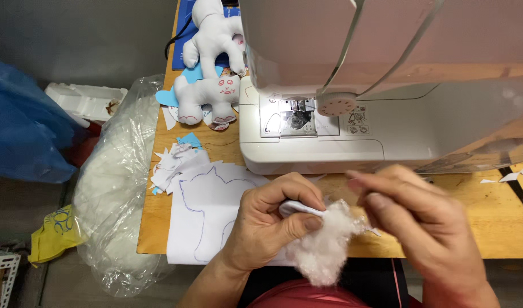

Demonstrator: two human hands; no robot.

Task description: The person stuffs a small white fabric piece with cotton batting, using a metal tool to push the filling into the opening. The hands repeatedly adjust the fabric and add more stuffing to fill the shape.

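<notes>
Nearest the camera, the left hand [270, 222] is closed around a small white fabric piece [295, 207], thumb and forefinger pinching its smooth, rounded edge. A loose, fluffy tuft of white stuffing [324, 245] hangs from that piece, fibrous and ragged, reaching down past the tabletop [478, 222] edge over the lap. The right hand [421, 219] is blurred; its fingers are drawn together at the tuft's right side, seemingly pinching fibres, though the exact grip cannot be told.

Both hands sit at the front edge of the tabletop, a smooth pale wood board with a straight rim. Just left of the left hand lies a flat white cloth sheet [207, 214] with an animal outline drawn in blue, overhanging the edge. Beyond it are jagged white and blue scraps [173, 162]. A few small white scraps lie at the far right.

The sewing machine [341, 131], hard glossy white plastic with rounded corners, fills the middle and right, leaving only a narrow strip of bare wood before the hands. At the far left corner lie two soft stuffed white toys [210, 94].

Off the left edge stands a crinkled clear plastic bag [116, 188] full of stuffing, with a blue bag [22, 131] farther left.
</notes>
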